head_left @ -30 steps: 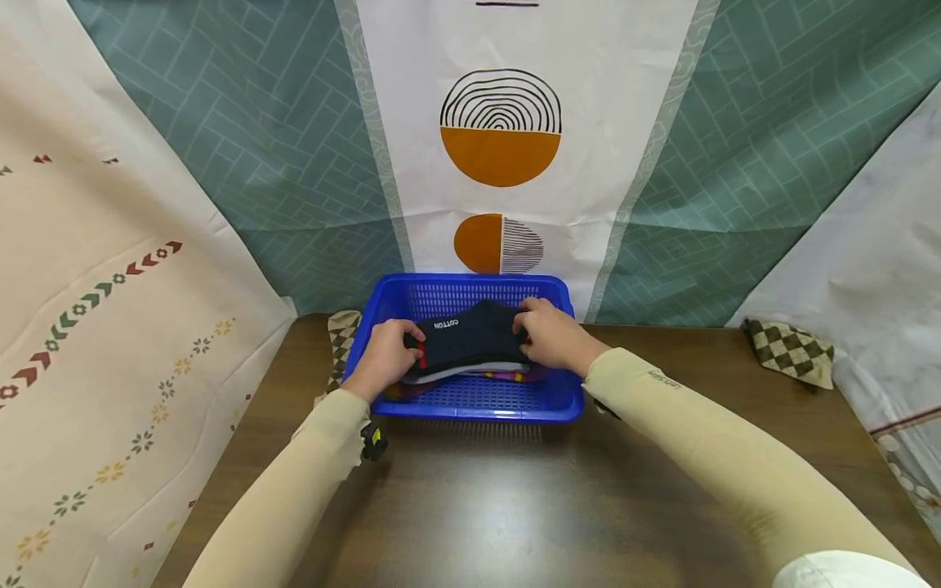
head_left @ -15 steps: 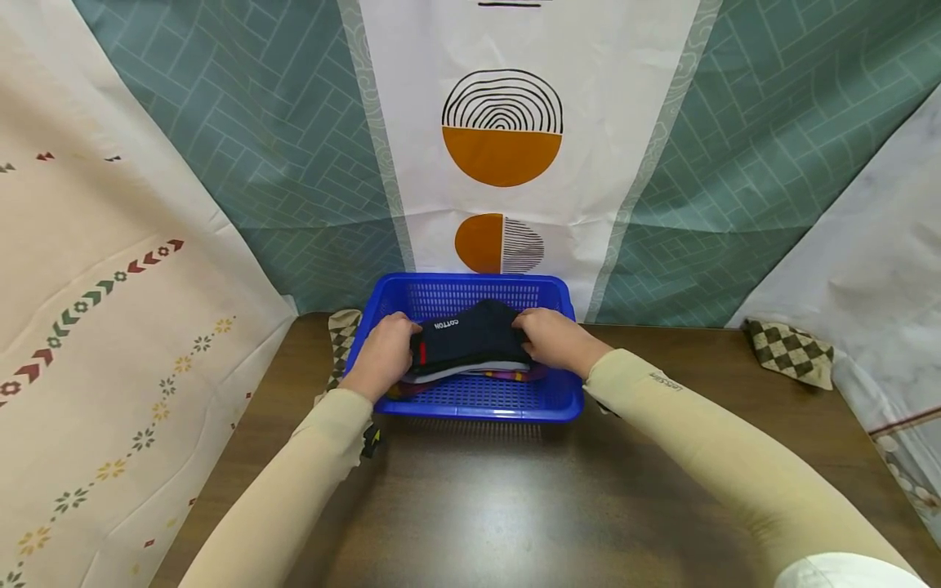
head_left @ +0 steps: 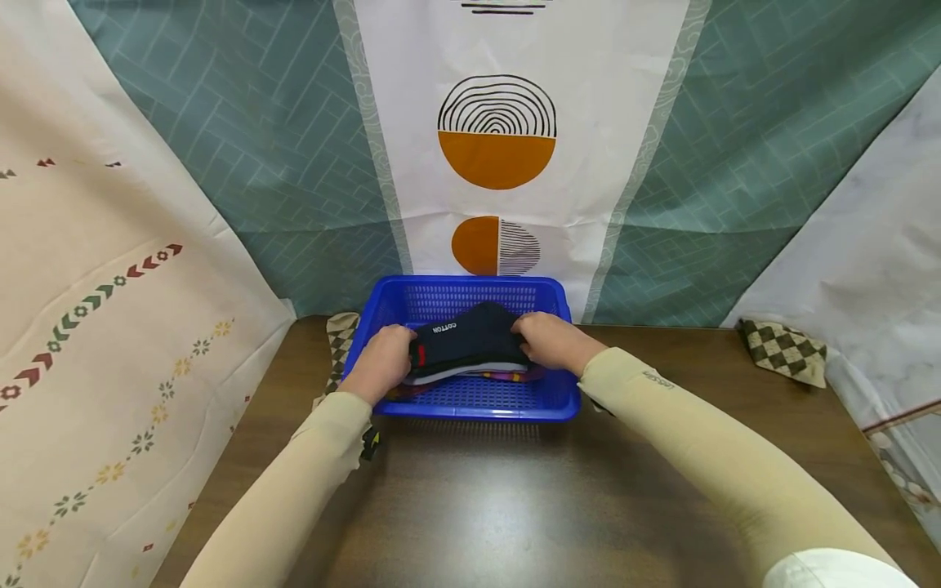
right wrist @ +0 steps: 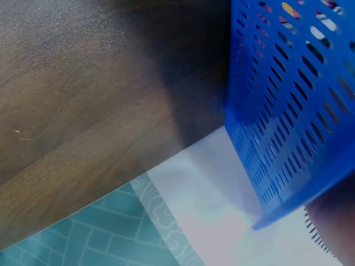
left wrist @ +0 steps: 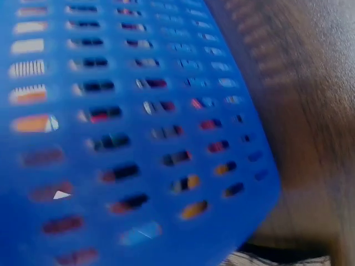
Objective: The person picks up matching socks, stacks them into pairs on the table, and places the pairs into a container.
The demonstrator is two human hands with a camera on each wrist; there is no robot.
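In the head view a blue plastic basket (head_left: 470,412) holds a pile of flat socks. On top lies a dark navy sock (head_left: 474,339) with white COTTON lettering and a small red mark. My left hand (head_left: 384,363) grips its left end, fingertips partly hidden. The curled fingers of my right hand (head_left: 551,339) hold the right end. Below show a light grey sock (head_left: 456,374) and the purple and yellow edge of another sock (head_left: 507,376). The left wrist view has only the slotted basket wall (left wrist: 183,127), with colours behind it.
The basket stands on a dark wood table (head_left: 470,498) against a patterned curtain (head_left: 496,49). A checkered cloth piece (head_left: 782,351) lies at the right, and another checkered cloth (head_left: 341,343) shows beside the basket's left wall.
The left thumb, earlier lying over the sock's red mark, has drawn back to its left end. The right hand has lowered slightly at the other end. The sock stays in nearly the same place.
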